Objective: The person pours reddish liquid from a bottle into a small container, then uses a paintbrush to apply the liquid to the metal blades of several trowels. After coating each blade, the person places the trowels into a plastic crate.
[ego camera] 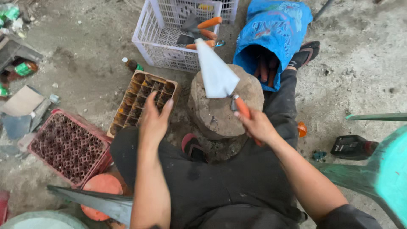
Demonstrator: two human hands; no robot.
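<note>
Holding a trowel (220, 74) by its orange handle, the right hand (254, 125) has its grip clamped tight around it. The blade is a wide, pale, flat triangle, tip pointing away, hanging just over a rough stone block (222, 114) on the dirt floor. The left hand (154, 121) is empty, fingers loosely spread, hovering near a wooden grid tray (142, 99). More orange-handled trowels sit in a white plastic crate (169, 32) behind the block.
</note>
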